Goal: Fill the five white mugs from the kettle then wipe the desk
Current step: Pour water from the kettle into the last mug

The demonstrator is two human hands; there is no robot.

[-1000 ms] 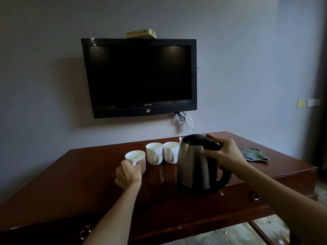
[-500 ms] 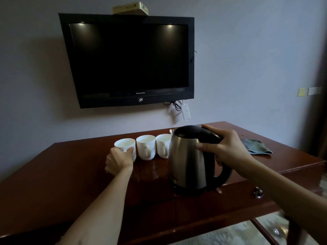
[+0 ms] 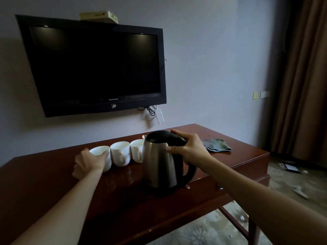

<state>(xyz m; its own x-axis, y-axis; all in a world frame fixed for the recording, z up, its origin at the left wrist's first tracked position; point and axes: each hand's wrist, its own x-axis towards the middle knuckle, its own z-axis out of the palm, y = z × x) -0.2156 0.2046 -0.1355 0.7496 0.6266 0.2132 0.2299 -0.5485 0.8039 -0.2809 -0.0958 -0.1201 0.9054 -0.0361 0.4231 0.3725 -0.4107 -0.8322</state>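
Observation:
Three white mugs stand in a row on the dark red wooden desk [image 3: 44, 175]. My left hand [image 3: 88, 162] is closed around the leftmost mug [image 3: 100, 151], which stands beside the middle mug [image 3: 121, 153]. The right mug [image 3: 137, 151] is partly hidden behind the steel kettle [image 3: 159, 165]. That kettle rests upright on the desk near its front edge, and my right hand [image 3: 189, 150] grips the top of its black handle. A grey-green cloth [image 3: 216, 145] lies crumpled on the desk, to the right of the kettle.
A black television [image 3: 95, 68] hangs on the wall above the desk, with a small box [image 3: 99, 15] on top. Brown curtains [image 3: 300, 76] hang at the right. Small items lie scattered on the floor at the lower right.
My left hand has slid the leftmost mug back into line against the other two. The kettle and my right hand stay in place. The view has swung left and closer.

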